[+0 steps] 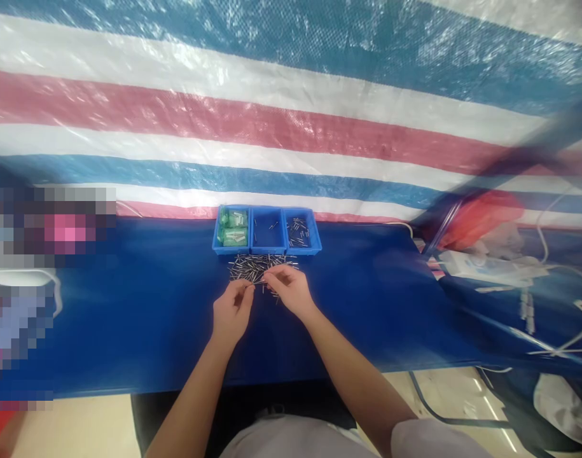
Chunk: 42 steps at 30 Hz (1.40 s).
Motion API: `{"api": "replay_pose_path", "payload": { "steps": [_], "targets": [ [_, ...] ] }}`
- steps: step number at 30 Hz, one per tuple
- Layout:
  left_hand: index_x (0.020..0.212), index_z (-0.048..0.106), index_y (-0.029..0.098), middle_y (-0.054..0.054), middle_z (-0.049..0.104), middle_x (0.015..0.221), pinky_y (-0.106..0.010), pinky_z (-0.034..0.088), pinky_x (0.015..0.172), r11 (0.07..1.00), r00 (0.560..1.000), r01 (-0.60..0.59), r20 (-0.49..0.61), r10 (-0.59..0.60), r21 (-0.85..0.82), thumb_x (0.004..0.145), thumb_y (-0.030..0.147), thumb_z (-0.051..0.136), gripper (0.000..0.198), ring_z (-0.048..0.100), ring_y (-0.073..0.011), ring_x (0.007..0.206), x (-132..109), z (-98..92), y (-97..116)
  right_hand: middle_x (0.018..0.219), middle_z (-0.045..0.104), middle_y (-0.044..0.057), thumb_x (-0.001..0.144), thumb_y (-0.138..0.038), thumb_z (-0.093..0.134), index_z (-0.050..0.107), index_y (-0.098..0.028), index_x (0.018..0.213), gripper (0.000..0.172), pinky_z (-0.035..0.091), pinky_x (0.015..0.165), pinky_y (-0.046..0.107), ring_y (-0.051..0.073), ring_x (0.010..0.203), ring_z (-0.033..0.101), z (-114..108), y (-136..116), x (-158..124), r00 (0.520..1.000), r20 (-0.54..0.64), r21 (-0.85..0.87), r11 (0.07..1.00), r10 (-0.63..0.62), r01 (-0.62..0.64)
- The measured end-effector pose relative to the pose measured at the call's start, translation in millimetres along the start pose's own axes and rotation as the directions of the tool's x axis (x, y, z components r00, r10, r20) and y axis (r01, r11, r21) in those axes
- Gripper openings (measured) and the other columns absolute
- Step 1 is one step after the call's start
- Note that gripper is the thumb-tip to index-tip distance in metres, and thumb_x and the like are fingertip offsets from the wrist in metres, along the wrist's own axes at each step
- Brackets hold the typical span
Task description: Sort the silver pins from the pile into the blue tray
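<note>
— While both hands meet over the pin pile [258,266], what's held?
— Left hand [232,310] and right hand [289,289] pinch one small metal pin [255,284] together, below the blue tray [266,231].

You see it all from one camera on your head, looking forward and down across the blue table [128,305] toward the striped tarp [291,114] behind it. Your forearms stretch away from the bottom edge, so your hands sit mid-distance, small in the centre.
</note>
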<state>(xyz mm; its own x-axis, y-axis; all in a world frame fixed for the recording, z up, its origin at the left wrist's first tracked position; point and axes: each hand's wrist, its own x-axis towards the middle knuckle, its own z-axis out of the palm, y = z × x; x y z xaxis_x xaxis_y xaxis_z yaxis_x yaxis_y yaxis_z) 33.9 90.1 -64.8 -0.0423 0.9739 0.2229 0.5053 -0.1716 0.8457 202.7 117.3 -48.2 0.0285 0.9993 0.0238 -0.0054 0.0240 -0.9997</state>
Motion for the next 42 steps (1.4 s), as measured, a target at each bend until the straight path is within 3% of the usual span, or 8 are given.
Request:
{"api": "replay_pose_path", "payload": {
  "steps": [9, 18, 30, 38, 42],
  "targets": [
    [0.093, 0.066, 0.019, 0.001, 0.065, 0.067, -0.022, 0.046, 0.063, 0.999, 0.999, 0.032, -0.005, -0.032, -0.004, 0.095, 0.042, 0.053, 0.026, 0.061, -0.0113, 0.060, 1.5, -1.6, 1.4, 0.074, 0.072, 0.003, 0.074, -0.044, 0.078, 0.074, -0.020, 0.082, 0.026, 0.055, 0.058, 0.027, 0.015, 0.062, 0.066, 5.0, -7.5, -4.0, 0.999, 0.050, 0.030, 0.999, 0.014, -0.015],
    [0.110, 0.066, 0.021, 0.002, 0.066, 0.069, -0.022, 0.048, 0.060, 0.998, 0.998, 0.053, -0.030, -0.054, -0.039, 0.092, 0.042, 0.058, 0.029, 0.064, -0.0122, 0.061, 2.3, -0.5, 3.1, 0.073, 0.072, 0.003, 0.074, -0.045, 0.078, 0.074, -0.021, 0.081, 0.026, 0.055, 0.057, 0.027, 0.015, 0.062, 0.064, 2.6, -10.0, -3.9, 0.999, 0.038, 0.034, 0.999, 0.029, -0.031],
    [0.096, 0.067, 0.019, 0.001, 0.065, 0.066, -0.022, 0.047, 0.060, 0.999, 0.999, 0.047, -0.011, -0.047, 0.009, 0.094, 0.042, 0.055, 0.026, 0.061, -0.0114, 0.059, 3.9, -1.5, 3.4, 0.072, 0.071, 0.002, 0.074, -0.043, 0.078, 0.074, -0.020, 0.084, 0.025, 0.053, 0.058, 0.026, 0.014, 0.062, 0.064, 3.5, -10.4, -4.2, 0.997, 0.074, 0.048, 0.998, 0.036, -0.039],
    [0.110, 0.064, 0.021, 0.002, 0.065, 0.068, -0.021, 0.048, 0.058, 0.997, 0.998, 0.058, -0.027, -0.059, -0.046, 0.091, 0.041, 0.059, 0.027, 0.063, -0.0116, 0.060, 2.3, 0.2, 1.9, 0.072, 0.071, 0.002, 0.073, -0.045, 0.077, 0.074, -0.020, 0.084, 0.027, 0.053, 0.057, 0.026, 0.014, 0.062, 0.063, 4.9, -4.4, -3.7, 0.996, 0.078, 0.043, 0.998, 0.050, -0.053],
    [0.107, 0.064, 0.021, 0.003, 0.065, 0.067, -0.021, 0.048, 0.060, 0.998, 0.999, 0.046, -0.018, -0.046, -0.044, 0.093, 0.040, 0.056, 0.025, 0.062, -0.0108, 0.059, 2.2, 0.0, 1.8, 0.072, 0.071, 0.002, 0.074, -0.044, 0.077, 0.074, -0.020, 0.084, 0.026, 0.052, 0.056, 0.026, 0.014, 0.061, 0.063, 4.8, -4.8, -4.2, 0.996, 0.082, 0.038, 0.999, 0.036, -0.039]
  ]
}}
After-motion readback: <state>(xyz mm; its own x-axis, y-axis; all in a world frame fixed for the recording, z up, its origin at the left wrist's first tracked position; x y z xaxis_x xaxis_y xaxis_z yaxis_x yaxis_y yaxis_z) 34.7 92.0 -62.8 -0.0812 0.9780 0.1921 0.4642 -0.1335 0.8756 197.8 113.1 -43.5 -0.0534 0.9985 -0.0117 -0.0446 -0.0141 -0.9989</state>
